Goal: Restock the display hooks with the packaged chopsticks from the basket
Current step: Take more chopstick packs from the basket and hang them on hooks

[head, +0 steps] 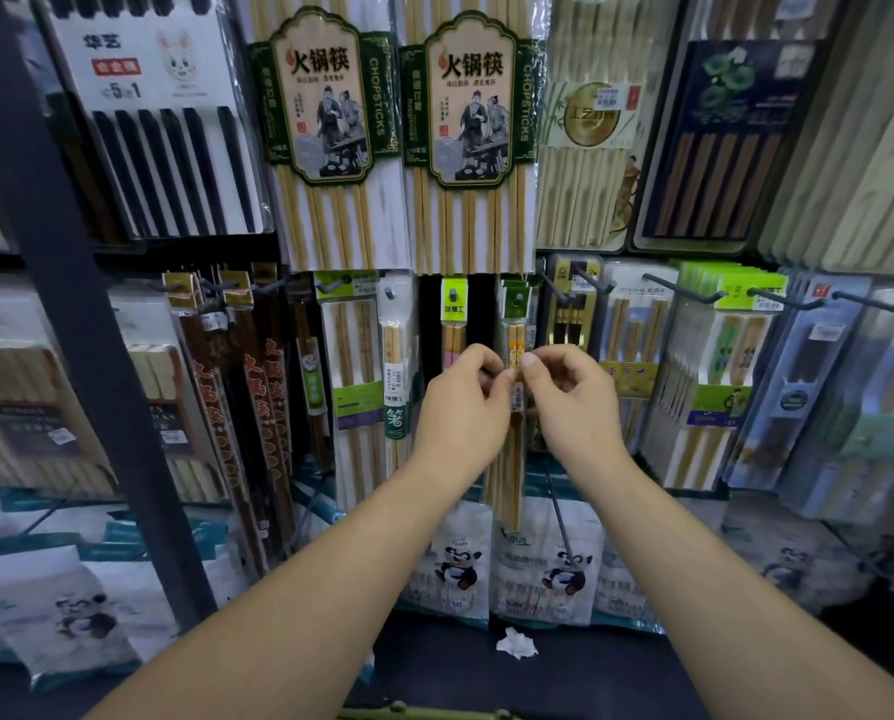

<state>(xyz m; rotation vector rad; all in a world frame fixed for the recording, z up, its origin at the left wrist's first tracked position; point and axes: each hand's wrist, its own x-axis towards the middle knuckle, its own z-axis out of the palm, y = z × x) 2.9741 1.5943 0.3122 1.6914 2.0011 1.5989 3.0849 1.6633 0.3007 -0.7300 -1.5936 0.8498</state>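
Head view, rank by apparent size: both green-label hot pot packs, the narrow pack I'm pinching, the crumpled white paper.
1. Left green-label pack and right green-label pack: alike, tied largest.
2. Narrow pack, in left hand and right hand.
3. Crumpled white paper.

Up top, the left bamboo chopstick pack (325, 96) and the right bamboo chopstick pack (468, 96) each wear a green-framed label reading 火锅筷 in big black characters, with CHOPSTICKS running down the green band at its right side. Left of them, the white card of the black chopstick pack (148, 70) says 华艺, and lower down a 5 and a 1. The gold medallion on the pale pack (585, 116) shows 工艺. On the lower hooks, the long dark brown packs (257, 397) carry 火锅筷 in red, and a clear pack (637, 314) is headed JOY·HE. The sticker on the narrow chopstick pack (515, 330), pinched by the left hand (460, 402) and right hand (569, 402), is too blurred to read.
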